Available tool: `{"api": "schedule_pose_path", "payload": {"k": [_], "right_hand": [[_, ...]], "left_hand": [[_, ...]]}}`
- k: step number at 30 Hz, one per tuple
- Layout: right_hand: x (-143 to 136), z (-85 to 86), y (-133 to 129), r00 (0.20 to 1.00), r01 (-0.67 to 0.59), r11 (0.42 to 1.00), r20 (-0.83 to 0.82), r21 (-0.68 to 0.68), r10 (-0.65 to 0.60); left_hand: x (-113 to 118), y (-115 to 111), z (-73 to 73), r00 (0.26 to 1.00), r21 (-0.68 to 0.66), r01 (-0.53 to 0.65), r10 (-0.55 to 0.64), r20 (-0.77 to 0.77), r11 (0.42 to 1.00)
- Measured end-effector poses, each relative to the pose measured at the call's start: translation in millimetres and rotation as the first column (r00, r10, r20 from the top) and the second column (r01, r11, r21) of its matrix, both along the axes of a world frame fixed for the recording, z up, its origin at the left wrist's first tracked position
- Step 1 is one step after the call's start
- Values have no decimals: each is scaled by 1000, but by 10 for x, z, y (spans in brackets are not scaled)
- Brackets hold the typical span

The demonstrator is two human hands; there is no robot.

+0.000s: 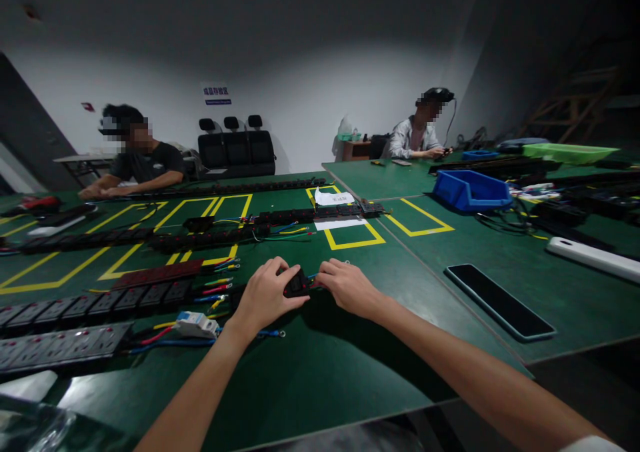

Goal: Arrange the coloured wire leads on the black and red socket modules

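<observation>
Near the middle of the green table, my left hand [267,289] grips a black socket module [296,284] between thumb and fingers. Close to its right end, my right hand [345,285] pinches the wires [313,280] that come out of the module; the fingertips partly cover them. Left of my hands lie rows of joined black sockets [100,312] with coloured wires and ring terminals. A white circuit breaker [196,325] with a blue part sits among wires beside my left forearm. A grey socket strip [60,349] lies nearest to me on the left.
A phone [500,302] lies on the right, with a white bar [595,257] and a blue bin [471,191] beyond. More socket strips [200,239] and paper sheets [334,198] lie across the yellow-taped table [380,359]. Two people [150,162] sit at the far side.
</observation>
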State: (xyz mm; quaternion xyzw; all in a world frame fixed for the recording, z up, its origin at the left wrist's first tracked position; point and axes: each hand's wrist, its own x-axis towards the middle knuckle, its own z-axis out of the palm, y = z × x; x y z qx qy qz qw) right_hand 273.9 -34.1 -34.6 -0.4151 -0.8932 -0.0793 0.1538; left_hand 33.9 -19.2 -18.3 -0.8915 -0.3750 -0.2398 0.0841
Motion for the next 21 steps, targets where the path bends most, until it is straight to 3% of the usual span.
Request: {"api": "schedule_pose_path", "payload": {"k": [12, 21], "right_hand": [[15, 23, -8, 1000, 16, 999, -8, -31, -16], [20, 11, 5, 999, -18, 999, -35, 40, 19]], "left_hand": [[2, -5, -2, 1000, -55, 10, -8, 29, 998], [-15, 14, 11, 998, -71, 3, 1, 59, 997]]}}
